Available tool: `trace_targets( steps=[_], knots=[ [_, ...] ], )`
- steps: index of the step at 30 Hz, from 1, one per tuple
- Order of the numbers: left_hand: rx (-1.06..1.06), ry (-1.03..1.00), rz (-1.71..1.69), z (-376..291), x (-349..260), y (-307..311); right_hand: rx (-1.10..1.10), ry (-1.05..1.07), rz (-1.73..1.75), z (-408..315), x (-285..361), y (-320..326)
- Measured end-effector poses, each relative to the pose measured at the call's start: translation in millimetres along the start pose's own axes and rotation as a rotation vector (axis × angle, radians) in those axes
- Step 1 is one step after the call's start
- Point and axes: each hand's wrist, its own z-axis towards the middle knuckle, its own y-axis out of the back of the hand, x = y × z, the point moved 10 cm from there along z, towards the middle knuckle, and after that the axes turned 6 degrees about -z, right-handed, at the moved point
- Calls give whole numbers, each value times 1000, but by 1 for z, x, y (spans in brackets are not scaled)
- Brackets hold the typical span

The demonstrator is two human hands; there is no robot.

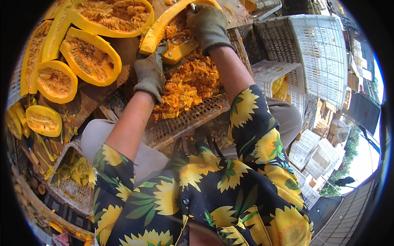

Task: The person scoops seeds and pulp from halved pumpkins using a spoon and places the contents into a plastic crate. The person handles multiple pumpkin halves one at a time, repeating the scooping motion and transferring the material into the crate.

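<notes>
A long peeled yellow pumpkin half [153,39], cut side facing up, is tilted over a plastic crate [197,111]. My left hand [150,70], in a soiled grey knit glove, grips its near end. Gloved as well, my right hand [208,27] is closed at the pumpkin's right side, around what looks like a metal tool [193,6]; only a small shiny bit of it shows. Stringy orange pulp with seeds [174,36] lies in the hollow. Below, more scraped pulp [187,95] is heaped in the crate.
Several cut pumpkin halves [91,58] lie on the wooden board [89,97] at left. Peelings fill part of a white bin [74,167] by my left knee. White crates [320,55] stand at right, one holding yellow pumpkin [280,87].
</notes>
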Motion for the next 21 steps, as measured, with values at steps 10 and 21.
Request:
trace_targets(
  steps=[10,21],
  knots=[
    [-15,-127,338,-2,-17,-1,83,340,-257,-26,31,14],
    [61,-262,254,-1,-24,-10,217,164,-179,-20,10,23]
  ],
)
